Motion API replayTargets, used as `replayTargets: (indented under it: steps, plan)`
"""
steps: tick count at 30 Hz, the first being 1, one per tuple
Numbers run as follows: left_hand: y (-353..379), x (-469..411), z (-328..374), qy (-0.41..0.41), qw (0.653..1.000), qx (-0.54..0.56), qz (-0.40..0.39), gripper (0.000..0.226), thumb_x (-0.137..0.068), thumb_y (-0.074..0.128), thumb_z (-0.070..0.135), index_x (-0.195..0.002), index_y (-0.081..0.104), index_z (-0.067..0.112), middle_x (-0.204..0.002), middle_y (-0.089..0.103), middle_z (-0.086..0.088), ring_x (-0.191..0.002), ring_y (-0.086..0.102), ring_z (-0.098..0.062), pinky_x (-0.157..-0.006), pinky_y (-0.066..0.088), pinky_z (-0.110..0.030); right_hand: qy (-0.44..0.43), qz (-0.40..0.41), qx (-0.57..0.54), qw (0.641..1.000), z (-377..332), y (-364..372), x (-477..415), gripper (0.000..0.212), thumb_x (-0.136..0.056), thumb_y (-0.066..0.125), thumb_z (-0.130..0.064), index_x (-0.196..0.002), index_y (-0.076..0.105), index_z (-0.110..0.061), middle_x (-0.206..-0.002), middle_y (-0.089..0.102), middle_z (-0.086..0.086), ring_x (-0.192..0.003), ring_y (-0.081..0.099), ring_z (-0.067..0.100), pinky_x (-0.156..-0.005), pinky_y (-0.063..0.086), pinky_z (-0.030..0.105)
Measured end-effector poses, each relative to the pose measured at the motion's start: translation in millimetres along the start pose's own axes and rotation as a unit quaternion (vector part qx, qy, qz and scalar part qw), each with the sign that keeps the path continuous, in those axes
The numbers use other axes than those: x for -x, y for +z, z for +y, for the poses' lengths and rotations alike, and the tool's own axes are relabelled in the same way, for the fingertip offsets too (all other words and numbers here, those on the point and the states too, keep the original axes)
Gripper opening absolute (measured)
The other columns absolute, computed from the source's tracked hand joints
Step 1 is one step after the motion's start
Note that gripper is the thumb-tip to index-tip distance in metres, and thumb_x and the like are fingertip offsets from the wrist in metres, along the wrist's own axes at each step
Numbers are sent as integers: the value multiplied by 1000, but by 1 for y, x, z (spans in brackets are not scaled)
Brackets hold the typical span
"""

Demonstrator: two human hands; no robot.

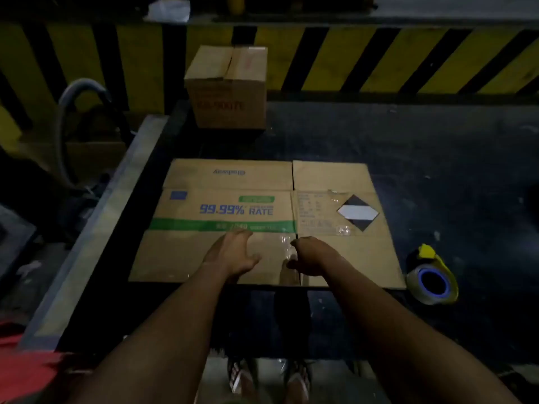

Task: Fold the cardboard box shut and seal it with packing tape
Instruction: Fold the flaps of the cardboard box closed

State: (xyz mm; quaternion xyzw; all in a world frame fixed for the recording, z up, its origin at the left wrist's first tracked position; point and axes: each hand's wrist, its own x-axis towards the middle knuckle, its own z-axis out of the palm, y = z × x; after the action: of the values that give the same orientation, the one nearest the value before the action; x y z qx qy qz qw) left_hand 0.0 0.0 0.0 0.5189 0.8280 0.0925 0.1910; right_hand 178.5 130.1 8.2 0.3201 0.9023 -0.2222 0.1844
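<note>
A flattened cardboard box [233, 211] lies on the dark surface [437, 158]. The left hand [233, 253] rests spread on its near flap; beside it the right hand [310, 255] curls loosely at the flap seam. The tape dispenser [433, 277] sits just right of the box.
</note>
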Motion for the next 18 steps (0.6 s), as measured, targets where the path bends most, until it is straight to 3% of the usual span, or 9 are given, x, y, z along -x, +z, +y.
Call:
replayTargets:
  steps: [5,9,15,18]
  plan:
    - [34,15,-2,-17,999,3,-51,72,-78,71,51,-135,56,10,-135,59,-8,-128,52,-27,-105,42,-34,11,-23,-41,999,13,45,2,47,-81,68,-31,-123,54,-15,-119,52,13,-111,56,34,-90,50,41]
    - [58,18,0,-9,998,-11,-62,65,-77,72,47,-129,59,10,-141,51,-12,-130,47,-30,-108,39,-35,-3,36,26,999,21,63,-5,53,-85,62,-30,-131,44,-11,-124,45,16,-113,46,36,-88,48,50]
    - [77,18,-3,-13,1000,-13,-19,66,-74,82,33,-131,59,9,-144,48,-15,-131,46,-34,-108,40,-39,-42,59,88,994,32,67,-9,44,-89,50,-39,-126,43,-17,-128,48,11,-118,47,35,-89,46,50]
    - [76,17,-4,-15,1000,-17,-16,72,-72,84,33,-135,57,11,-146,47,-17,-133,46,-36,-109,39,-41,-94,61,135,985,38,62,-10,44,-92,43,-39,-130,42,-16,-125,51,11,-115,50,32,-73,49,44]
